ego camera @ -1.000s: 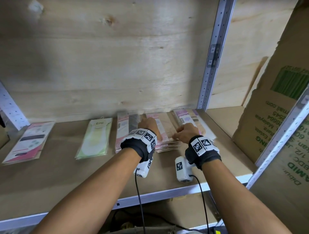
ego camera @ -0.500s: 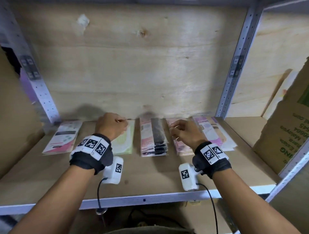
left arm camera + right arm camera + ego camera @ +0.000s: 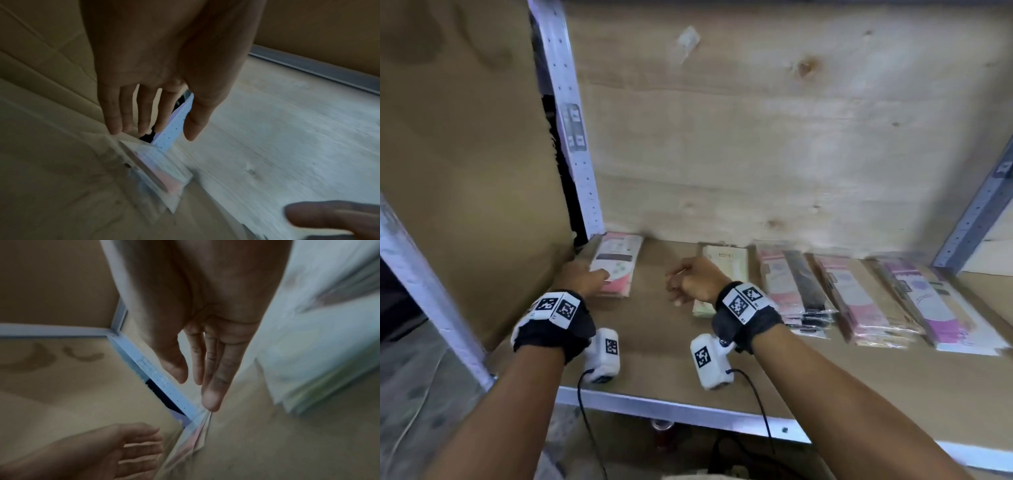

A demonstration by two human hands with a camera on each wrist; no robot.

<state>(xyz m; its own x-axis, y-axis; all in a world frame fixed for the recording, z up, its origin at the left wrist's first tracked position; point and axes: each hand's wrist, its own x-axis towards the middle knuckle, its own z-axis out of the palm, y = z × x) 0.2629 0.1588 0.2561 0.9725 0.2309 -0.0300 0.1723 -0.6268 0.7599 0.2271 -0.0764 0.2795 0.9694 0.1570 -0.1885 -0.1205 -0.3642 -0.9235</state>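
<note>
Filling most of the head view, a plywood back panel (image 3: 756, 154) rises behind a wooden shelf board (image 3: 661, 346). A large cardboard box (image 3: 465, 171) stands at the shelf's left end, with a perforated metal upright (image 3: 571, 137) just beside it at the back corner. Flat packets lie in a row along the back of the board. Three pink and purple stacks (image 3: 852, 301) sit to the right and a pale green stack (image 3: 726, 260) lies near the middle. A pink-and-white packet (image 3: 619, 263) lies well apart from the green one at the far left, close to the box and the upright. The left hand (image 3: 582, 279) stretches over that pink-and-white packet, fingers straight and slightly spread, tips at its near left edge. It grips nothing, and blur hides whether the tips press the wrapper. The right hand (image 3: 695, 279) hovers above bare board between the pink-and-white packet and the pale green stack, fingers relaxed and holding nothing.
</note>
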